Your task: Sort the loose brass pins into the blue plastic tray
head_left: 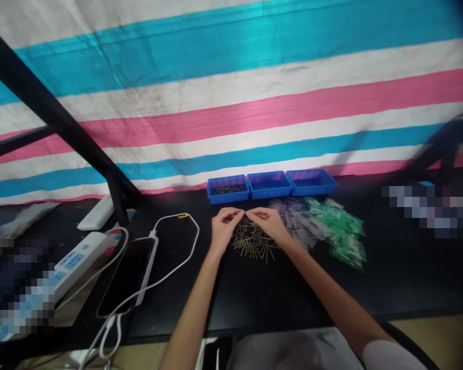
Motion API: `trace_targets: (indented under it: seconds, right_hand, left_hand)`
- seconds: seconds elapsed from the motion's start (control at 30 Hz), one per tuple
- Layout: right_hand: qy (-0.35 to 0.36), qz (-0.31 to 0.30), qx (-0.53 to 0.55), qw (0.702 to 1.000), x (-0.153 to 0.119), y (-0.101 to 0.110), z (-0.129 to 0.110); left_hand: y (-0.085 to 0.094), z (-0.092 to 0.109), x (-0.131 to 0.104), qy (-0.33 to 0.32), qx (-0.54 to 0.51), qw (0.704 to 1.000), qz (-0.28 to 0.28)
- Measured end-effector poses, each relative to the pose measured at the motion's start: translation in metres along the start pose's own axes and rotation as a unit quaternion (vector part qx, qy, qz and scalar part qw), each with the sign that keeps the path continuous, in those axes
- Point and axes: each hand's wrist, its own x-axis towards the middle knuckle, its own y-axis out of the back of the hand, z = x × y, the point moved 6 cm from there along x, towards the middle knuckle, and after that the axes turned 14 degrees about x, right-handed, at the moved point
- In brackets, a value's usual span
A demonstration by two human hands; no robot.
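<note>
Print on the power strip (79, 257) by the desk's L edge & on the green bags (343, 231) is too small to read; yellow tag (182, 216) on the white cable (193, 246), same. Pixelated patches, lower L & far R, can't be made out.

Cable loops over the desk (254, 303) L of the hands, crossing a dark-screened phone (129, 272) nr the front L corner. Along the back edge, 3 blue bins in a row: L bin (231, 197) w/ small dark parts, then mid bin (270, 192), R bin (312, 190). Clear bags (293, 218) lie btwn the R hand & green bags. Striped sheet (216, 123) behind.

Pile of long thin fasteners (252, 244): mid-desk, below/btwn the hands. L hand (223, 226) & R hand (268, 221) meet over its back side, forearms in from the front edge, thumb & index tips pinched, nearly touching; can't tell if either grips a fastener.
</note>
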Motion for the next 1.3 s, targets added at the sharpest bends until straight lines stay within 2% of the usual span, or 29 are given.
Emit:
trace_targets:
  seconds: [0.1,0.17,0.33,0.43,0.5,0.57,0.7,0.8,0.9,1.0,1.13,1.23,1.3]
  right_hand:
    - [0.015,0.037,-0.006,0.999,0.002,0.006,-0.001]
    - [0.019,0.044,-0.015,0.999,0.005,0.008,0.001]
    - [0.025,0.027,-0.001,0.999,0.024,-0.004,-0.004]
    - [0.049,-0.019,0.007,0.999,0.036,-0.017,-0.022]
    - [0.065,-0.058,-0.06,0.994,0.038,-0.021,-0.032]
    - [0.065,-0.096,-0.179,0.977,0.034,-0.019,-0.034]
    - [0.004,-0.133,-0.403,0.906,0.016,0.0,-0.012]
    - [-0.015,-0.115,-0.458,0.881,0.006,0.009,0.003]
    - [0.003,-0.085,-0.458,0.885,0.003,0.009,0.009]
    - [0.021,-0.081,-0.43,0.899,0.005,0.005,0.011]
    - [0.05,-0.07,-0.366,0.927,0.006,0.008,0.009]
    - [0.087,-0.048,-0.298,0.949,0.006,0.012,0.003]
    - [0.085,-0.036,-0.241,0.966,0.005,0.015,0.0]
  left_hand:
    - [-0.007,-0.001,-0.002,-0.034,0.054,0.997,-0.044]
    - [-0.006,-0.005,-0.002,-0.036,0.083,0.995,-0.046]
    - [0.016,-0.019,0.002,0.001,0.162,0.985,0.067]
    - [0.024,-0.025,0.004,0.029,0.17,0.981,0.094]
    - [0.024,-0.027,0.005,0.039,0.167,0.982,0.084]
    - [0.02,-0.028,0.005,0.048,0.157,0.985,0.06]
    - [0.004,-0.028,0.001,0.067,0.12,0.99,0.003]
    - [-0.008,-0.027,-0.005,0.085,0.1,0.991,-0.03]
    - [-0.016,-0.027,-0.008,0.105,0.068,0.99,-0.058]
    - [-0.013,-0.026,-0.006,0.106,0.069,0.991,-0.053]
    - [-0.001,-0.021,-0.002,0.082,0.114,0.99,-0.022]
    - [-0.001,-0.013,-0.001,0.058,0.112,0.992,-0.032]
    - [-0.004,-0.006,-0.002,0.035,0.1,0.993,-0.048]
